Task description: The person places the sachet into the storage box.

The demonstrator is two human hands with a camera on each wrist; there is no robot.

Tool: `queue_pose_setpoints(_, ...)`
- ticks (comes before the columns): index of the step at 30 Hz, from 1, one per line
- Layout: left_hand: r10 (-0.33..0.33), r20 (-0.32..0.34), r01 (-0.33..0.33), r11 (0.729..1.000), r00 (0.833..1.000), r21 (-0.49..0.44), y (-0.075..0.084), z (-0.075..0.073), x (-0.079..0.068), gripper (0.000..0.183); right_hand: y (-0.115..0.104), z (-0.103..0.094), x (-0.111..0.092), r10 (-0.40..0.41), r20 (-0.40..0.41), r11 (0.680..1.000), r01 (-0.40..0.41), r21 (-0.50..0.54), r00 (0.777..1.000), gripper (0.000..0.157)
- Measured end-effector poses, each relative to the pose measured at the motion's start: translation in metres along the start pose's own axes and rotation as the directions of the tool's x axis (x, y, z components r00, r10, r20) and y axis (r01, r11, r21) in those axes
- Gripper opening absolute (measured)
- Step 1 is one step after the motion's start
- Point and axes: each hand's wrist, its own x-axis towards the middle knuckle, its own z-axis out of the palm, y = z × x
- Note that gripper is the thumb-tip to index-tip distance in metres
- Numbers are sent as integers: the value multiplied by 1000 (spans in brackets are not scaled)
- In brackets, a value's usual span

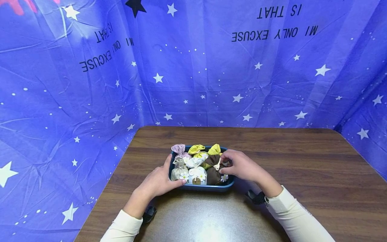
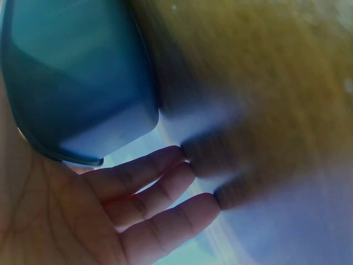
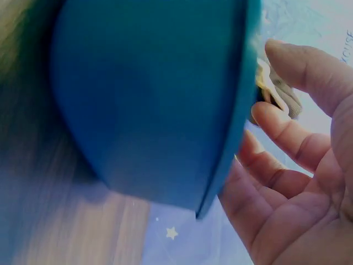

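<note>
A blue tray (image 1: 208,189) on the table holds several small cloth pouches. At the front right is a dark brown pouch (image 1: 213,176) with a pale drawstring. My right hand (image 1: 242,166) reaches over the tray's right rim, its bent fingers at this pouch's neck. In the right wrist view, thumb and forefinger (image 3: 284,124) stand apart with a bit of fabric visible between them. My left hand (image 1: 157,181) rests against the tray's left front corner, thumb across the front rim. Its other fingers (image 2: 165,221) extend fairly straight beneath the tray in the left wrist view.
Beside the brown pouch are a white pouch (image 1: 198,174) and a beige pouch (image 1: 179,173). Behind them sit a pink pouch (image 1: 179,149) and yellow pouches (image 1: 196,149). The wooden table (image 1: 287,154) meets a blue star-printed curtain (image 1: 211,84) at its back and left.
</note>
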Motion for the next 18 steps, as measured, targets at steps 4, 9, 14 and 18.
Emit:
queue_pose_setpoints(4, 2, -3, -2, 1000, 1000, 0, 0, -1, 0, 123, 5, -10, -9, 66, -5, 996, -66, 61, 998, 21)
queue_pose_setpoints(9, -2, 0, 2, 1000, 1000, 0, -1, 0, -1, 123, 14, -24, -24, 142, -21, 982, -138, 131, 990, 26)
queue_pose_setpoints(14, -7, 9, 7, 1000, 1000, 2, -4, 0, -1, 123, 28, -39, -48, 164, -108, 983, -153, 101, 981, 22)
queue_pose_setpoints(18, -23, 24, 23, 1000, 999, -6, -5, -2, -1, 123, 41, -50, -70, 202, -164, 979, -194, 62, 966, 19)
